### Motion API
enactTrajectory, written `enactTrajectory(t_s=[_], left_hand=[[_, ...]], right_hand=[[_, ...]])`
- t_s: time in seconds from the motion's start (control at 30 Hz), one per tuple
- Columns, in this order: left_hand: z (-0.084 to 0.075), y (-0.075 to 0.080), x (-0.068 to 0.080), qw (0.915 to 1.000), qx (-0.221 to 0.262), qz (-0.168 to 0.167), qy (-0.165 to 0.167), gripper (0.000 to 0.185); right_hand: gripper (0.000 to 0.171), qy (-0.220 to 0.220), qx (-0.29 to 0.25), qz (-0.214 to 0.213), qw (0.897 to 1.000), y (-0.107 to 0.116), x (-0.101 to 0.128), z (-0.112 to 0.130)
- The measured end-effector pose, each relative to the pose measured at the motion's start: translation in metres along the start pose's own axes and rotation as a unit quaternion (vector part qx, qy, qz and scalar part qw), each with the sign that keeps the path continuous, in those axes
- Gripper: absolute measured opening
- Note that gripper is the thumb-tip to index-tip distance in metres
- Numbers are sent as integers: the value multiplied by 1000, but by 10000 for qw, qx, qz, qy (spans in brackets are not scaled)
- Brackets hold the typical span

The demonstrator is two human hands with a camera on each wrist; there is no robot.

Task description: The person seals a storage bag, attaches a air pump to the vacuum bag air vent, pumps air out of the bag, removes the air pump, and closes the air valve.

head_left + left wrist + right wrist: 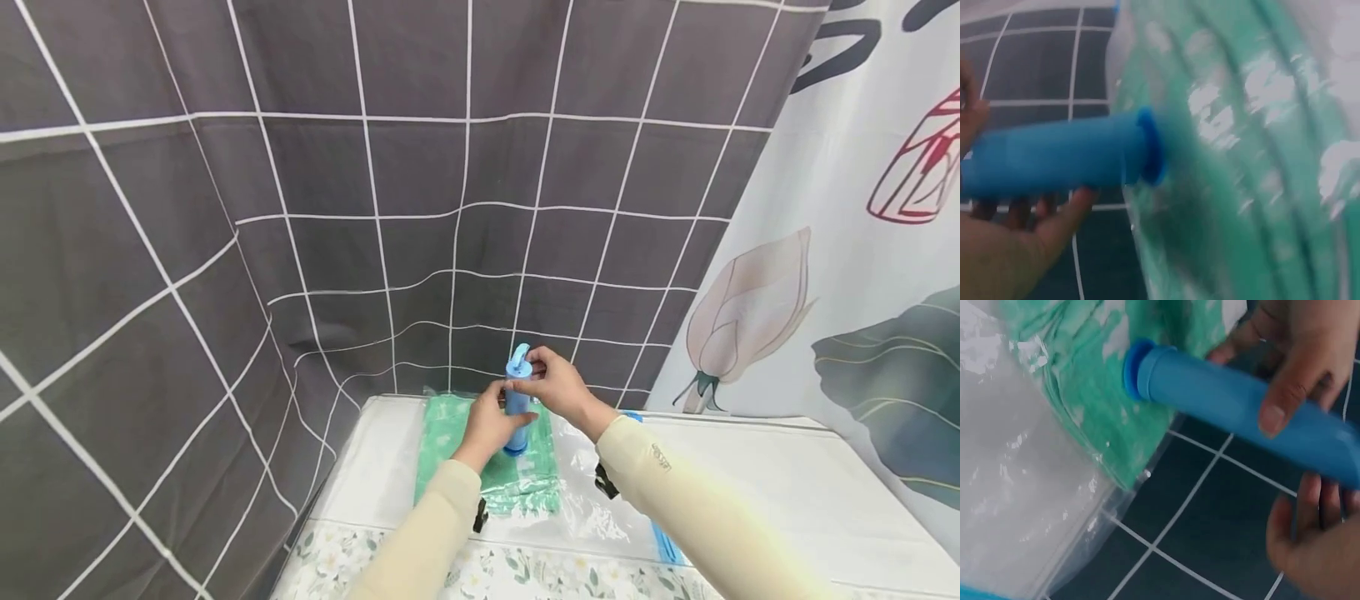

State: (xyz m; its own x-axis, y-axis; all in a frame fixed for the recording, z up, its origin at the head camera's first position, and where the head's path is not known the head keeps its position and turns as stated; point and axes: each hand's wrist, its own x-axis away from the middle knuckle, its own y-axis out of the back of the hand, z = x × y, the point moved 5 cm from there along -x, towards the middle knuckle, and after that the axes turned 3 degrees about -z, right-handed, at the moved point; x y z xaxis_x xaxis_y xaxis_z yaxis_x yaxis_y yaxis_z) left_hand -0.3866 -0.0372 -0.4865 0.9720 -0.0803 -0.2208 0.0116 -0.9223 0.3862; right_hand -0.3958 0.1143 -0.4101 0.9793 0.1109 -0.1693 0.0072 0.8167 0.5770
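Grey grid-patterned curtain (375, 167) behind; white-covered table (750, 492) in front. Item: blue hand pump (517, 400), smooth plastic cylinder with flared collar at its base, standing upright on a clear vacuum bag (592, 500). Left hand (491, 425) curls around the barrel, thumb across its front; right hand (551, 383) pinches the handle at the top. Bag contents: folded green fabric (450, 433) (creased, pressed flat under the film), filling the bag's left part; remainder transparent.
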Motion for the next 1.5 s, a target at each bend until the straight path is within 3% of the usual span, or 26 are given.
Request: enactTrajectory(t_s=[0.17, 0.33, 0.53, 0.67, 0.87, 1.0, 1.1, 1.17, 1.23, 1.27, 1.37, 1.47, 1.5], left_hand=[[2, -8, 8, 9972, -267, -700, -68, 56], [3, -5, 4, 9968, -315, -738, -36, 50], [2, -7, 4, 9981, -268, -550, 44, 52], [5, -10, 4, 9982, -203, -549, -93, 55], [36, -24, -12, 9928, -564, -744, -744, 57], [43, -30, -16, 9904, -724, -874, -789, 56], [46, -32, -18, 9872, -1025, -963, -758, 60], [48, -32, -17, 9838, -1265, -993, -786, 62], [41, -27, -12, 9855, -1266, -848, -752, 62], [45, -26, -13, 9852, -1237, -804, -875, 63], [23, -13, -3, 9926, -927, -428, -663, 64], [8, -5, -1, 9960, -697, -357, -430, 71], [-2, -2, 3, 9971, -638, -360, -218, 71]], right_hand=[[57, 144, -813, 1057, 9910, 0, -3, 1], [55, 106, -956, 1206, 9880, 6, -11, -2], [45, -29, -661, 665, 9956, 12, -13, -11], [39, -130, -494, 216, 9985, 13, -12, -13], [44, -339, 43, -530, 9980, 6, -5, -8], [52, -396, 631, -1075, 9914, 0, 1, -6], [56, -394, 603, -1216, 9900, -5, 5, -5], [57, -351, 375, -1042, 9932, -8, 6, -9], [58, -292, -73, -615, 9977, -9, 7, -13], [59, -263, -371, -357, 9983, -9, 6, -15], [61, -244, -1059, 455, 9930, -5, 2, -19], [63, -236, -1462, 1110, 9827, 3, -5, -18], [63, -221, -1460, 1265, 9809, 5, -7, -16]])
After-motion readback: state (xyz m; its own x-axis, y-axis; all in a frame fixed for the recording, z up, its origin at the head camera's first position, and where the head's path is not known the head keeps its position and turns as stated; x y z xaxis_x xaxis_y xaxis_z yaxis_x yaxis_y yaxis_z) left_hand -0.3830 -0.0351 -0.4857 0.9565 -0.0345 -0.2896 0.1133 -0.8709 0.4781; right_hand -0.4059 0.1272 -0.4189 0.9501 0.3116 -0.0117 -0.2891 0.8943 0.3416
